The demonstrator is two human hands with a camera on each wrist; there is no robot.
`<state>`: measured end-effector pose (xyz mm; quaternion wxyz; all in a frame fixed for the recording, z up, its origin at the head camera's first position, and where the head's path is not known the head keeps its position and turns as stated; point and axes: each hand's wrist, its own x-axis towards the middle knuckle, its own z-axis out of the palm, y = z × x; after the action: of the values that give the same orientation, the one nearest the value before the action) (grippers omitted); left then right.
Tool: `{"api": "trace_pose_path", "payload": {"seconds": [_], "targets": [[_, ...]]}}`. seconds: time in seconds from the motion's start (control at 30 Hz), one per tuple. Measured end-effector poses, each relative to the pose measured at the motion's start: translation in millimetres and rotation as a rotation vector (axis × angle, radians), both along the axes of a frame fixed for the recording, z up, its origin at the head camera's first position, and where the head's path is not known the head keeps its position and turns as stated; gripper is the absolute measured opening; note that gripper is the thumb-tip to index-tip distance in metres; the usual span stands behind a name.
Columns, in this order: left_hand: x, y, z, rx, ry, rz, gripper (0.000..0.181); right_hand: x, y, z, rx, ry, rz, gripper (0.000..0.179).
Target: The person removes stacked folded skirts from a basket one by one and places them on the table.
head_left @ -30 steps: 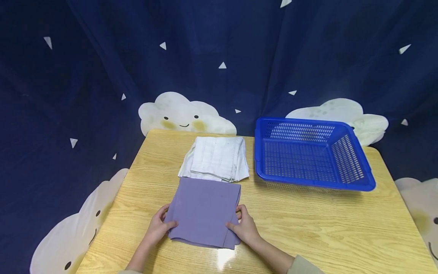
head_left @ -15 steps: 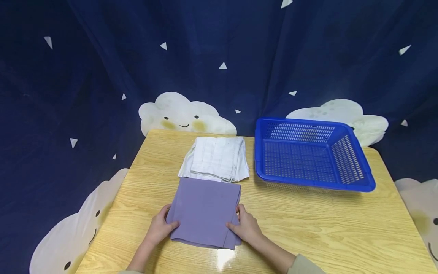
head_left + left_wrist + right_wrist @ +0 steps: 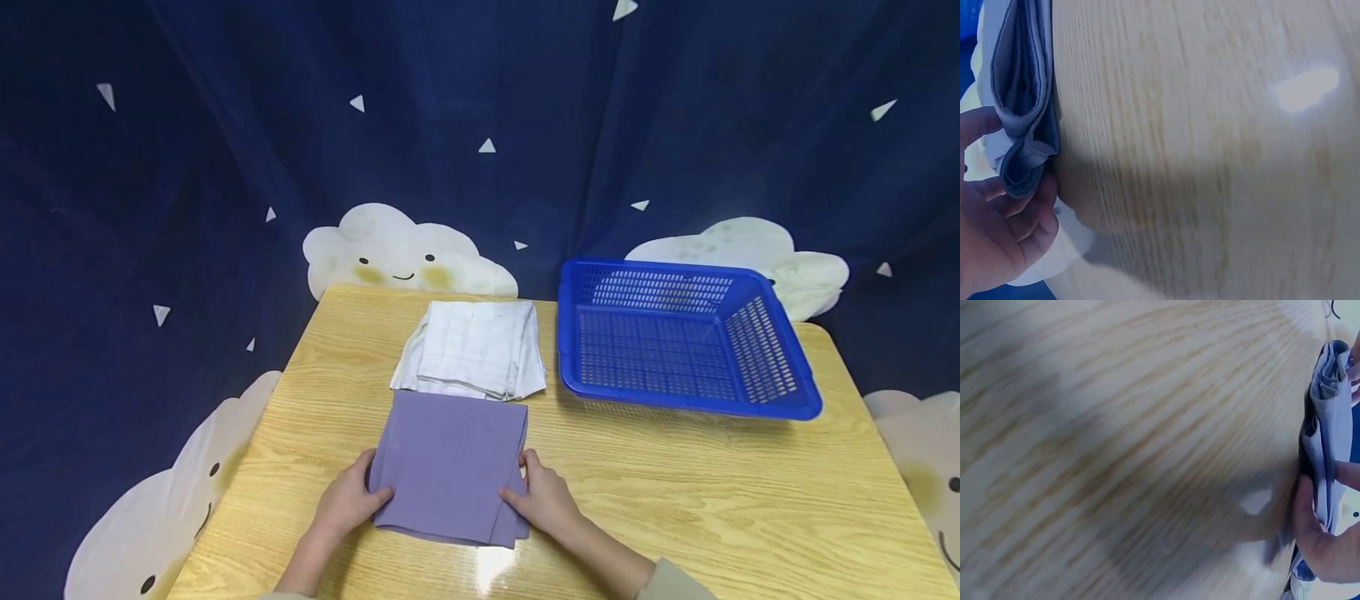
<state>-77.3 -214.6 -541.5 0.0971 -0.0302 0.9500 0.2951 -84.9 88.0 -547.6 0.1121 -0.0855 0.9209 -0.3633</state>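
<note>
A purple folded cloth (image 3: pixel 450 462) lies flat near the front of the table, its layers slightly uneven at the lower right corner. My left hand (image 3: pixel 348 500) grips its left side, thumb on top and fingers at the edge underneath. On the opposite side my right hand (image 3: pixel 545 500) pinches the edge in the same way. The left wrist view shows the cloth's (image 3: pixel 1022 81) stacked, looped folds with fingers curled beneath them. In the right wrist view, thumb and fingers straddle the cloth's (image 3: pixel 1330 431) layered edge. Its underside is hidden.
Just behind the purple cloth sits a white folded cloth (image 3: pixel 472 346), close to its far edge. A blue perforated plastic basket (image 3: pixel 690 403) stands at the back right of the wooden table (image 3: pixel 712 500). A dark blue curtain (image 3: pixel 450 75) with clouds hangs behind.
My left hand has shifted slightly to the right, bringing the cloth's left edge a little inward. My right hand keeps its hold, with barely any movement. Basket and white cloth stay put.
</note>
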Motion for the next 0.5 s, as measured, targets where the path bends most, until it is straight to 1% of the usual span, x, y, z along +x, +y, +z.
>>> {"api": "trace_pose_path", "payload": {"seconds": [0.13, 0.27, 0.37, 0.5], "targets": [[-1.0, 0.6, 1.3, -0.028, 0.014, -0.011, 0.066, 0.5, 4, 4.9, 0.055, 0.028, 0.020, 0.042], [-1.9, 2.4, 3.1, -0.051, 0.046, -0.012, 0.065, 1.1, 9, 11.1, 0.114, 0.087, 0.037, 0.036], [-3.4, 4.9, 3.6, -0.072, 0.093, 0.000, 0.062, 1.4, 13, 17.1, 0.142, 0.152, 0.056, 0.030], [-7.6, 9.8, 3.8, -0.102, 0.203, 0.018, 0.052, -0.1, 20, 25.4, 0.170, 0.221, 0.081, 0.025]]}}
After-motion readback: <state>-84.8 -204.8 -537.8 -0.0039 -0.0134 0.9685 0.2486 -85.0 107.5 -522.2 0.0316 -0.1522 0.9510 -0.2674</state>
